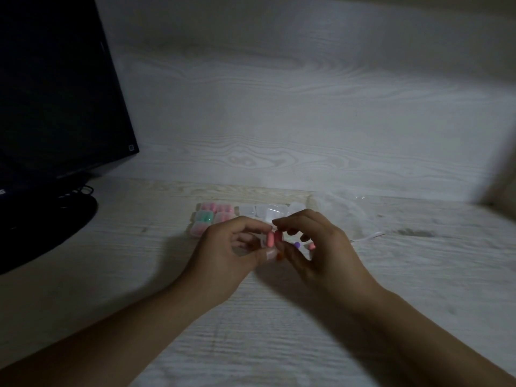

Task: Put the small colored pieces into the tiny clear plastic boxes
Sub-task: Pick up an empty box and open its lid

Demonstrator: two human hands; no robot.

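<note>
My left hand (226,247) pinches a tiny clear plastic box (267,251) just above the table; two pink oblong pieces (270,239) stand in it. My right hand (315,241) meets it from the right, fingertips touching the top of the box and the pink pieces. Under my right fingers lie loose pieces: a purple one (297,244), a pink one (311,246) and an orange one (280,257). Behind my hands stands a cluster of filled boxes (212,216) with pink and green pieces, and to its right several empty clear boxes (262,210).
A dark monitor (55,93) on its stand with cables (81,189) fills the left side. A crumpled clear plastic bag (349,208) lies at the back right. A white wood-grain wall panel (279,107) rises behind the wood-grain table (251,331).
</note>
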